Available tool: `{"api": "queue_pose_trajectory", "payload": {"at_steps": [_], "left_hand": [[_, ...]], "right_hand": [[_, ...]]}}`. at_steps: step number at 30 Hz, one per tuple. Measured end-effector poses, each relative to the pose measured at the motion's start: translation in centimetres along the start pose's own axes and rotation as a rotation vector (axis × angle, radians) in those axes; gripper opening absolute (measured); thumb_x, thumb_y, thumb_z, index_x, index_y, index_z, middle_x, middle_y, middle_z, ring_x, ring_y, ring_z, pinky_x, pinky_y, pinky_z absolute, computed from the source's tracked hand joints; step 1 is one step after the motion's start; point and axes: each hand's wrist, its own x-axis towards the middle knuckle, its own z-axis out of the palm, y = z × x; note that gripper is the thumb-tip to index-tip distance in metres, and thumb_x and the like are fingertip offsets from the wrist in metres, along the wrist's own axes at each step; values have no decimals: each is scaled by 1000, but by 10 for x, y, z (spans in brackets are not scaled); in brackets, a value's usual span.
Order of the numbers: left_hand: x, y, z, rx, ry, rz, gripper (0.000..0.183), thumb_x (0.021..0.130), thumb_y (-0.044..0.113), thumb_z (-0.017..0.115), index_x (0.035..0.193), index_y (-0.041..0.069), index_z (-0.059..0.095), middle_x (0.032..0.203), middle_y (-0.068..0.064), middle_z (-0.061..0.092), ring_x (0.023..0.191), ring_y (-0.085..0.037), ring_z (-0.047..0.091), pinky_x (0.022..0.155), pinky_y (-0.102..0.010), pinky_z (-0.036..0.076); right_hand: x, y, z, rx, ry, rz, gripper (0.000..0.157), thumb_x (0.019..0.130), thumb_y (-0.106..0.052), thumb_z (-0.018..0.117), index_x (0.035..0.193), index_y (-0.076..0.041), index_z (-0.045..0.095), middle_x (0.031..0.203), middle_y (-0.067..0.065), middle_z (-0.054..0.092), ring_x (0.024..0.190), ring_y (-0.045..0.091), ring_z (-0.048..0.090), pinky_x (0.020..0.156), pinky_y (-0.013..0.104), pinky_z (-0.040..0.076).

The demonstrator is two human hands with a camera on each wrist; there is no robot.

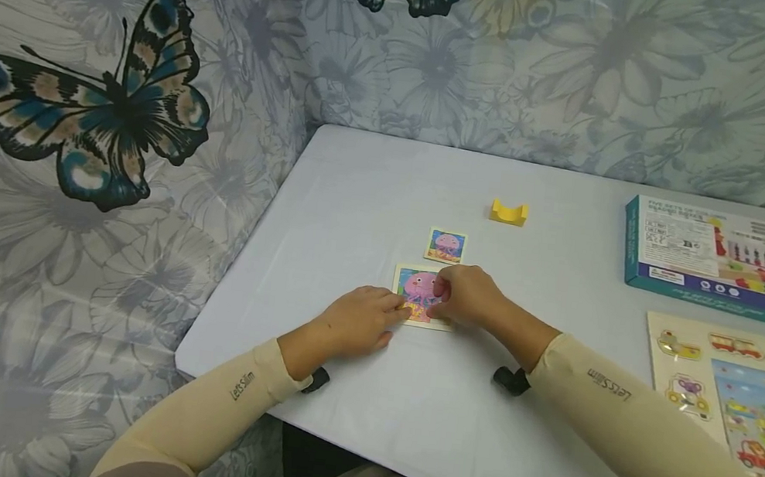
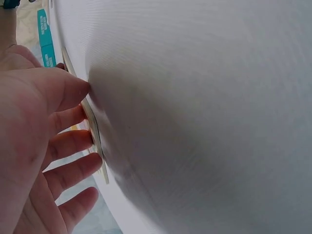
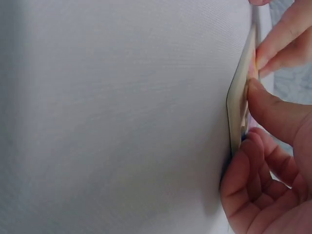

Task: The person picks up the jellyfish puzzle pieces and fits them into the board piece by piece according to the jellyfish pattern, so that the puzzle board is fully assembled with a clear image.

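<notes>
A small square picture puzzle (image 1: 412, 317) with a pink octopus-like figure and a pale frame lies on the white table. At its lower left edge rest the fingertips of my left hand (image 1: 358, 321), fingers fairly straight; the left wrist view shows them spread along the frame (image 2: 92, 119). My right hand (image 1: 471, 294) bends over the right part of the picture. Its thumb (image 3: 273, 107) and curled fingers pinch a puzzle piece there, largely hidden by the hand. Just behind the puzzle lies a smaller picture card (image 1: 446, 246) with the same pink figure.
Farther back stands a yellow curved block (image 1: 509, 214). A teal-sided box (image 1: 676, 242) lies at the back right, above a wooden picture board (image 1: 659, 334) with vehicle shapes. Patterned walls (image 1: 546, 77) border the table's left and far sides.
</notes>
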Motion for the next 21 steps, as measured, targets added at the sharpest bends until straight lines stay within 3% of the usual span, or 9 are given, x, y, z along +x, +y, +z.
{"api": "queue_pose_trajectory", "payload": {"at_steps": [4,8,12,17,19,21], "left_hand": [[3,1,-3,-5,6,0,45,101,35,62,144,20,59,142,2,57,133,-18,53,115,-36,41],[7,3,-7,1,42,12,37,99,32,66,134,23,62,123,1,63,116,-18,61,106,-35,47],[10,6,-10,42,43,27,42,100,32,64,141,30,60,114,1,63,103,-18,61,98,-34,50],[12,9,-11,64,44,16,41,101,32,62,142,34,61,118,2,61,107,-18,59,98,-35,49],[13,8,-12,56,73,22,37,100,28,62,136,33,65,116,3,61,105,-18,59,96,-35,50],[15,7,-12,39,98,34,32,99,25,63,130,31,69,120,3,61,109,-18,58,98,-35,49]], "right_hand": [[1,4,2,0,8,11,35,77,-31,92,88,-12,65,77,2,59,73,18,53,65,30,42],[-1,5,5,-12,8,-2,35,79,-33,90,89,-12,63,78,1,59,73,17,53,65,30,42],[-12,9,3,-25,2,-34,32,84,-35,85,96,-12,66,79,0,59,74,17,53,66,31,43],[-44,26,-14,-121,-2,-36,35,87,-35,82,112,-13,72,100,5,66,92,23,59,82,41,53],[-62,37,-23,-178,-17,-11,42,86,-35,83,119,-14,72,113,11,66,102,29,61,92,49,54],[-81,50,-30,-225,-31,10,49,83,-36,86,124,-14,71,119,15,65,105,32,61,92,53,55]]}}
